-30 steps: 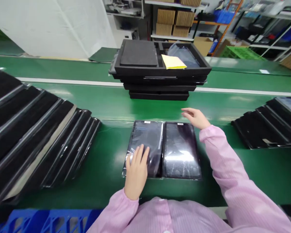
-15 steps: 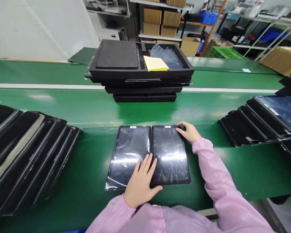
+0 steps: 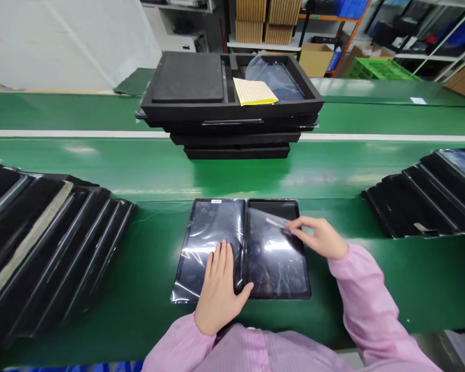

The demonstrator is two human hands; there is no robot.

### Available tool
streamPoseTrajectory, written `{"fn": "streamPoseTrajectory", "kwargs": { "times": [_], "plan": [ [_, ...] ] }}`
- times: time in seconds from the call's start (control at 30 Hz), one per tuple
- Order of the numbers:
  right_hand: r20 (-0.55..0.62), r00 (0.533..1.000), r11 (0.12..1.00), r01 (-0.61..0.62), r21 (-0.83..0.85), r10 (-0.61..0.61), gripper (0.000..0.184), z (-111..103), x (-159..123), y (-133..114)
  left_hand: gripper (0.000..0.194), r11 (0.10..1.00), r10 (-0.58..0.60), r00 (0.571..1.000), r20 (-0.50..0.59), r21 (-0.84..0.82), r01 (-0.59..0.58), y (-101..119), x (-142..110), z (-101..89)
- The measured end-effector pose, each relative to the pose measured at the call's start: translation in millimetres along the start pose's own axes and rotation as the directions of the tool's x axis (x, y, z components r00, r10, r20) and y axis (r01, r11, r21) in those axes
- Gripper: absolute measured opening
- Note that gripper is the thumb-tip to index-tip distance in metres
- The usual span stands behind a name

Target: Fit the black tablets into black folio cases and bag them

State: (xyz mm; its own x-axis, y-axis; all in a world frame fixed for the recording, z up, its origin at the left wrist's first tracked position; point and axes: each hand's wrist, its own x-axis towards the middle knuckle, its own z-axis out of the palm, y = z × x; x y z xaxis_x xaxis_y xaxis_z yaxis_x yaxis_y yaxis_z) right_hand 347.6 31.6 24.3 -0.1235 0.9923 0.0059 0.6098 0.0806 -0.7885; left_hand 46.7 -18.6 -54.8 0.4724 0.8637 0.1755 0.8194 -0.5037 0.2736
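Two dark tablet-like screens lie side by side on the green work surface in front of me. My right hand (image 3: pixel 318 235) pinches the top right corner of a clear protective film (image 3: pixel 273 219), which is lifted off the upper part of the right screen (image 3: pixel 277 274). The film's lower part still lies on that glass. My left hand (image 3: pixel 220 289) rests flat, fingers stretched, on the lower part of the left screen (image 3: pixel 213 222), with its thumb reaching the right screen's edge. Clear film covers the left screen, and a small white label sits at its top.
Overlapping black sleeves with shiny edges (image 3: pixel 50 248) fan out on the left, similar ones (image 3: pixel 422 201) on the right. Ahead stands a stack of black foam trays (image 3: pixel 232 111) with a yellow sheet (image 3: pixel 256 92) on top. Shelves with cardboard boxes (image 3: pixel 250 20) are behind.
My right hand came down to the right screen's top corner, took hold of the film and peeled it toward me. My left hand shifted down and spread flat near the gap between the screens.
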Motion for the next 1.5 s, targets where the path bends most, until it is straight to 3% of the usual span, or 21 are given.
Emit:
{"fn": "streamPoseTrajectory", "kwargs": {
  "times": [0.1,0.23,0.3,0.37,0.47,0.57,0.63,0.7,0.8,0.9,0.97,1.07,1.2,1.33,1.5],
  "plan": [
    [0.289,0.957,0.956,-0.062,0.286,-0.025,0.039,-31.0,-36.9,-3.9,0.099,0.999,-0.048,0.999,0.017,-0.012,0.049,-1.6,-1.8,3.0],
    [0.375,0.922,0.892,-0.087,0.443,-0.096,0.051,-68.3,-67.2,10.4,0.100,0.999,-0.045,0.999,0.030,-0.018,0.045,-3.1,-2.2,3.9],
    [0.418,0.906,0.892,-0.127,0.433,-0.073,0.048,-75.6,-71.8,14.3,0.099,0.999,-0.039,0.999,0.028,-0.012,0.039,-3.8,-2.2,3.3],
    [0.381,0.924,0.893,-0.163,0.419,-0.010,0.044,-76.4,-69.9,12.5,0.099,0.999,-0.034,0.999,0.028,-0.004,0.034,-4.4,-2.3,2.4],
    [0.173,0.975,0.899,-0.197,0.390,0.139,0.039,-71.8,-54.6,0.6,0.096,1.000,-0.011,1.000,0.009,0.013,0.011,-4.3,-1.6,1.6],
    [0.010,0.981,0.906,-0.185,0.381,0.196,0.034,-63.7,-27.3,-19.0,0.087,0.999,0.002,0.999,-0.036,0.036,-0.001,-2.6,0.5,2.3],
    [0.019,0.988,0.899,-0.147,0.413,0.153,0.028,-54.3,-7.0,-34.5,0.083,0.999,-0.014,0.998,-0.056,0.034,0.016,-1.2,2.0,3.6],
    [0.104,0.992,0.864,-0.117,0.490,0.076,0.029,-39.9,12.5,-50.3,0.082,0.999,-0.037,0.997,-0.063,0.023,0.039,-0.7,3.0,4.9],
    [0.276,0.957,0.729,-0.124,0.673,-0.092,0.039,-10.6,40.7,-70.2,0.082,0.998,-0.062,0.996,-0.067,0.014,0.063,-2.3,3.2,6.2],
    [0.286,0.956,0.602,-0.194,0.775,-0.061,0.029,17.6,69.4,-78.5,0.082,0.997,-0.077,0.995,-0.055,-0.011,0.076,-4.8,3.0,6.8],
    [0.288,0.953,0.536,-0.294,0.791,0.097,0.029,30.1,86.8,-74.6,0.081,0.995,-0.099,0.995,-0.032,-0.026,0.098,-5.5,3.2,6.7],
    [0.294,0.892,0.455,-0.432,0.779,0.343,0.030,38.1,103.6,-55.6,0.082,0.991,-0.126,0.992,-0.012,-0.044,0.125,-5.1,3.8,5.8],
    [0.235,0.844,0.423,-0.460,0.781,0.483,0.027,33.2,101.1,-20.7,0.080,0.991,-0.123,0.992,-0.022,-0.048,0.121,-4.7,4.5,4.3],
    [0.069,0.820,0.425,-0.365,0.828,0.568,0.024,18.7,74.7,9.8,0.081,0.990,-0.129,0.992,-0.008,-0.050,0.128,-4.7,5.0,3.4],
    [-0.120,0.732,0.494,-0.320,0.808,0.671,0.013,15.6,11.3,35.7,0.085,0.981,-0.164,0.982,0.097,-0.083,0.173,-6.3,5.2,0.0]
  ]
}}
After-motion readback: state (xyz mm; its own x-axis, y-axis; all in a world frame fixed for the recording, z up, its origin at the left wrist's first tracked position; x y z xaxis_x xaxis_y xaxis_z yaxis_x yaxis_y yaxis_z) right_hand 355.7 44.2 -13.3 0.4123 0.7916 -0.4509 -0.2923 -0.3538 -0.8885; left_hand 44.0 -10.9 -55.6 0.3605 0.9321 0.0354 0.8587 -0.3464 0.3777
